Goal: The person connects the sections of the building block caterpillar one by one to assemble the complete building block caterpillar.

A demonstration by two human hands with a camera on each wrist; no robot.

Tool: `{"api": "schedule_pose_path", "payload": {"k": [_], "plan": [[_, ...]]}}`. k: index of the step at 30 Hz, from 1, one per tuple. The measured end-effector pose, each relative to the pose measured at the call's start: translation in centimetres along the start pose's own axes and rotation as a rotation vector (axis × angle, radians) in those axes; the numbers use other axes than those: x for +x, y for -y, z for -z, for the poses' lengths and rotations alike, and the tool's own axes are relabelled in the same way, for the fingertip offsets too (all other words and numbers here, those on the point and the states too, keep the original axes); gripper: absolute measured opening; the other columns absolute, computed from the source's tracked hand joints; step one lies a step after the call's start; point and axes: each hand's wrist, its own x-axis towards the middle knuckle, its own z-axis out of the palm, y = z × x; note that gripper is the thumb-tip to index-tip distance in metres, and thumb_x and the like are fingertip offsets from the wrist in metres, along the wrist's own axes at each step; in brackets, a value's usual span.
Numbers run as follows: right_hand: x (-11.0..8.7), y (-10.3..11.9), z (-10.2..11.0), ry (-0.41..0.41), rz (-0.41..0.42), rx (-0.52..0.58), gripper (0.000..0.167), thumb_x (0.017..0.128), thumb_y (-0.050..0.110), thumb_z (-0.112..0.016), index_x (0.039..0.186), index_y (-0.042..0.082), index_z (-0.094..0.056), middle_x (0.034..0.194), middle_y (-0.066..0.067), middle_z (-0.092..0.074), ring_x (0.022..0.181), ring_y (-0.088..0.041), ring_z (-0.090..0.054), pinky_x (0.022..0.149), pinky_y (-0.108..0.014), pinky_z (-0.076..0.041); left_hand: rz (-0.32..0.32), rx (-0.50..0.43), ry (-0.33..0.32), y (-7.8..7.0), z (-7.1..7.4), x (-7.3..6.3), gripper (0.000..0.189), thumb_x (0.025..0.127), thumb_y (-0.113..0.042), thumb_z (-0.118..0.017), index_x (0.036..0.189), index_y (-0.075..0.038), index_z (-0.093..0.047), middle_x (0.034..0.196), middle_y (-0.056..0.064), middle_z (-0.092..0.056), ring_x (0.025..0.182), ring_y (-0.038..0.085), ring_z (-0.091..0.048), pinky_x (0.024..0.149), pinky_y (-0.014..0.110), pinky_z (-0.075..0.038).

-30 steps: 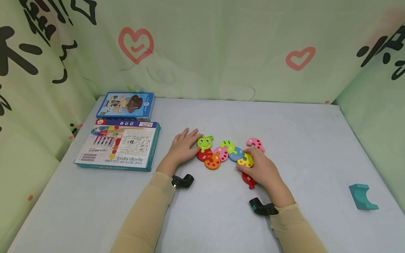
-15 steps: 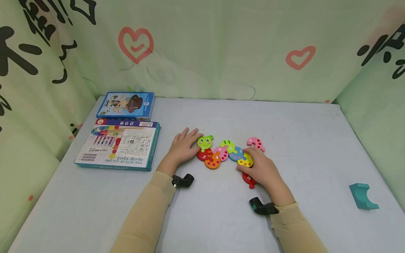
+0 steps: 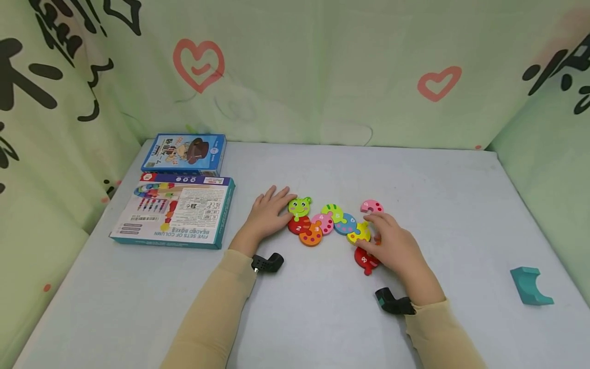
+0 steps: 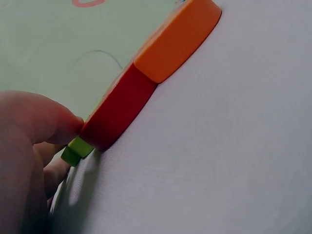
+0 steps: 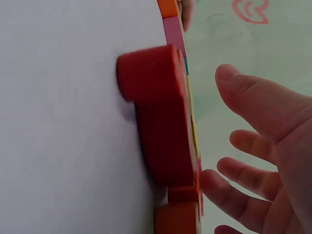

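Observation:
On the table lies a winding row of joined caterpillar puzzle pieces: a green frog-like head [image 3: 299, 207], a red piece [image 3: 297, 225], an orange piece [image 3: 311, 236], a pink, a green, a blue and a yellow piece [image 3: 359, 233]. My left hand [image 3: 266, 218] rests flat beside the head, fingers extended, its thumb against the red piece's edge. Over the row's right end hovers my right hand [image 3: 397, 248], fingers spread, gripping nothing. Near it lie a red piece marked 8 [image 3: 366, 260] and a loose pink piece [image 3: 371, 206]. An orange piece [image 5: 176, 217] is mostly hidden by that hand.
Two boxes lie at the table's left: a blue one [image 3: 184, 154] behind a white and teal one [image 3: 174, 211]. A teal curved block [image 3: 530, 286] lies far right. Green curtains stand around the table's back and sides.
My right hand has let go of the yellow piece and shifted slightly right, uncovering more of the yellow and red pieces. My left hand stays in place.

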Motion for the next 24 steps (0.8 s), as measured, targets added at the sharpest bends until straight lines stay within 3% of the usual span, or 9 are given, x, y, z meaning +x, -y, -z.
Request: {"api": "schedule_pose_path", "payload": {"k": [4, 7, 10, 15, 19, 24], "plan": [[-1.3, -0.4, 0.7, 0.010, 0.057, -0.030, 0.064, 0.075, 0.037, -0.070, 0.127, 0.006, -0.049, 0.132, -0.018, -0.044, 0.097, -0.031, -0.054, 0.080, -0.050, -0.048, 0.000, 0.000, -0.008, 0.0, -0.1, 0.1, 0.051, 0.087, -0.036, -0.045, 0.137, -0.029, -0.039, 0.151, -0.005, -0.023, 0.142, 0.023, -0.007, 0.113, 0.050, -0.004], [-2.3, -0.6, 0.5, -0.006, 0.121, -0.055, 0.059, 0.072, 0.036, -0.072, 0.120, 0.006, -0.055, 0.128, -0.017, -0.048, 0.114, -0.037, -0.044, 0.088, -0.056, -0.042, 0.003, 0.004, -0.012, 0.1, -0.1, 0.2, 0.051, 0.087, -0.036, -0.045, 0.137, -0.029, -0.039, 0.151, -0.005, -0.023, 0.142, 0.024, -0.007, 0.113, 0.050, -0.004], [-2.9, -0.7, -0.1, -0.022, 0.161, -0.064, 0.055, 0.067, 0.038, -0.076, 0.110, 0.008, -0.060, 0.126, -0.016, -0.049, 0.115, -0.035, -0.042, 0.089, -0.057, -0.040, 0.006, 0.004, -0.013, 0.1, -0.1, 0.2, 0.051, 0.087, -0.036, -0.045, 0.137, -0.029, -0.039, 0.151, -0.005, -0.024, 0.142, 0.024, -0.007, 0.113, 0.050, -0.003], [-3.3, -0.8, -0.7, -0.016, 0.155, -0.047, 0.046, 0.065, 0.032, -0.078, 0.103, 0.011, -0.061, 0.125, -0.015, -0.047, 0.116, -0.033, -0.039, 0.090, -0.058, -0.037, -0.005, 0.002, -0.007, 0.1, 0.0, 0.2, 0.051, 0.087, -0.036, -0.045, 0.137, -0.029, -0.039, 0.151, -0.004, -0.023, 0.142, 0.024, -0.006, 0.113, 0.050, -0.004], [-3.6, -0.8, -0.8, 0.007, 0.154, -0.002, 0.033, 0.068, 0.015, -0.070, 0.100, 0.015, -0.063, 0.129, -0.015, -0.041, 0.120, -0.034, -0.033, 0.094, -0.059, -0.031, -0.012, 0.006, -0.005, 0.1, 0.0, 0.1, 0.051, 0.087, -0.036, -0.045, 0.137, -0.028, -0.039, 0.151, -0.004, -0.023, 0.142, 0.024, -0.007, 0.112, 0.050, -0.004], [-3.7, -0.9, -0.6, 0.023, 0.156, 0.049, 0.033, 0.066, 0.003, -0.061, 0.096, 0.018, -0.063, 0.131, -0.015, -0.037, 0.122, -0.035, -0.028, 0.095, -0.060, -0.028, -0.009, 0.006, -0.011, 0.0, 0.0, 0.1, 0.051, 0.087, -0.036, -0.045, 0.137, -0.028, -0.040, 0.151, -0.004, -0.024, 0.142, 0.024, -0.007, 0.113, 0.050, -0.003]]}}
